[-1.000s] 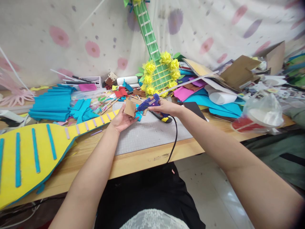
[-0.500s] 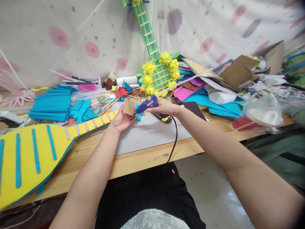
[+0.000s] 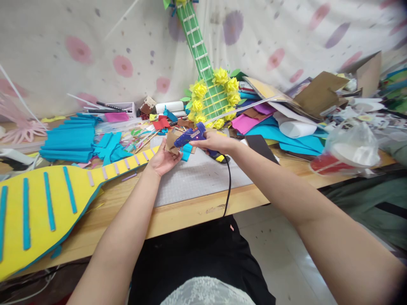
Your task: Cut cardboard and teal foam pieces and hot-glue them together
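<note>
My left hand is closed on a small piece of brown cardboard, holding it above the grey cutting mat. In my right hand is a blue hot glue gun with a small red light, a long glue stick rising from its back and a black cord hanging over the table edge. The gun's nozzle is over or against the cardboard; I cannot tell whether it touches. Scraps of blue paper lie just behind my left fingers. A yellow and black tool lies partly under my right hand.
A yellow lute-shaped board with blue strips lies at left. Behind stands a green guitar-shaped piece with yellow paper flowers. Folded blue paper, a paper and cardboard pile and a bagged red cup stand around the wooden table.
My right hand has brought the glue gun slightly left, so its nozzle now overlaps the cardboard. The cord has shifted left with it. My left hand stays nearly still.
</note>
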### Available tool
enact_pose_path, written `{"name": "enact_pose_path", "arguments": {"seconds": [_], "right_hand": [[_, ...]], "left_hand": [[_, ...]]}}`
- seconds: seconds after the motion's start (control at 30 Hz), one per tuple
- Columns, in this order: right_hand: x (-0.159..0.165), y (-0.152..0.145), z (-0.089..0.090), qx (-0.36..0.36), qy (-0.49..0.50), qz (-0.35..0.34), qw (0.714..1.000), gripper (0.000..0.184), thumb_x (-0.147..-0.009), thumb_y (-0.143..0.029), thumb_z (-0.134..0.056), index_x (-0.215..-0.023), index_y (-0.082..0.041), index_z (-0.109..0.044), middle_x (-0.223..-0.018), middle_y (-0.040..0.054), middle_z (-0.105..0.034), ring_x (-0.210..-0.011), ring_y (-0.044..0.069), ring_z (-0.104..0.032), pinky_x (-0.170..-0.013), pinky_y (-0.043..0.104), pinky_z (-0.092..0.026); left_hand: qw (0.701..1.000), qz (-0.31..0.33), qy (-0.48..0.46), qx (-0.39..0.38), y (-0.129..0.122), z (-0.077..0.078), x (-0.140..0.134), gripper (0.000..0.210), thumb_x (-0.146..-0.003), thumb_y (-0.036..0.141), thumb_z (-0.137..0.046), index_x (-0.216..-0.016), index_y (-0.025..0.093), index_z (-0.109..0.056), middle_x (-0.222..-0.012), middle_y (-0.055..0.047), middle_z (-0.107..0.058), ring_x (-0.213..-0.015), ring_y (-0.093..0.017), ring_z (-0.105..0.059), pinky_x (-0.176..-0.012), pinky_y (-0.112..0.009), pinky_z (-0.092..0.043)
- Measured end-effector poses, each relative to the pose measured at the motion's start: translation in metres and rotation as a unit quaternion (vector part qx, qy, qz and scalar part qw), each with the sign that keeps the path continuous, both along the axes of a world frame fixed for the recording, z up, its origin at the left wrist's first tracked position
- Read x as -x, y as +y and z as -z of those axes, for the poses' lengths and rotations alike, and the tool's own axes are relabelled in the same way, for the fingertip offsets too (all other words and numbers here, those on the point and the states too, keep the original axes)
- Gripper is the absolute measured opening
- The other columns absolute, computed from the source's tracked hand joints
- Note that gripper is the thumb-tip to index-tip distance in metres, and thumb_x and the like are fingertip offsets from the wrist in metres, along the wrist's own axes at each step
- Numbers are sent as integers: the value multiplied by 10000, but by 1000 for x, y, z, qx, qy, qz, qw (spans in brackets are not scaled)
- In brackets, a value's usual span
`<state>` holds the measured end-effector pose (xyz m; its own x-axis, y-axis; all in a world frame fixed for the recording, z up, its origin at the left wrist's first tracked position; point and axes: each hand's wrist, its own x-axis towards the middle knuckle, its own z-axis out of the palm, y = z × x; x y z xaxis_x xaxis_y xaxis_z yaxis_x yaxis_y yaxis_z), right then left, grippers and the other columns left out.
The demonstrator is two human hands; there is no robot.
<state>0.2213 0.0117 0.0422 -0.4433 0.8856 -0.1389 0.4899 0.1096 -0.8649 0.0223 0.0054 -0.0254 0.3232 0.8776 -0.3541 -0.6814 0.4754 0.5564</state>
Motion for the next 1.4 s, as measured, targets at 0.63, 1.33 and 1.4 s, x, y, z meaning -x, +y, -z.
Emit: {"name": "enact_pose_path", "arguments": {"seconds": [0.63, 1.33, 1.4], "right_hand": [[0, 1, -1, 5, 50, -11, 999, 273, -742, -431, -661, -704, -174, -574, -686, 19, -601, -529, 71, -492, -424, 188, -419], [-8, 12, 9, 23, 46, 116, 992, 280, -773, -384, -647, -703, -177, -472, -595, -28, -483, -471, 49, -415, -397, 188, -385], [-10, 13, 10, 19, 40, 127, 991, 293, -771, -394, -645, -688, -179, -465, -594, -26, -482, -467, 49, -413, -387, 186, -378]], "left_hand": [[1000, 4, -7, -17, 2, 4, 1, 378, -872, 485, -442, -995, 185, -639, -746, -34, -675, -704, -128, -629, -734, -264, -515], [1000, -4, -15, -9, -2, -2, -2, 463, -887, 503, -387, -1052, 128, -602, -821, -71, -655, -737, -135, -605, -685, -249, -511], [1000, -6, -14, -11, -2, -2, -3, 469, -890, 502, -380, -1045, 120, -604, -828, -75, -654, -738, -135, -602, -684, -248, -509]]}}
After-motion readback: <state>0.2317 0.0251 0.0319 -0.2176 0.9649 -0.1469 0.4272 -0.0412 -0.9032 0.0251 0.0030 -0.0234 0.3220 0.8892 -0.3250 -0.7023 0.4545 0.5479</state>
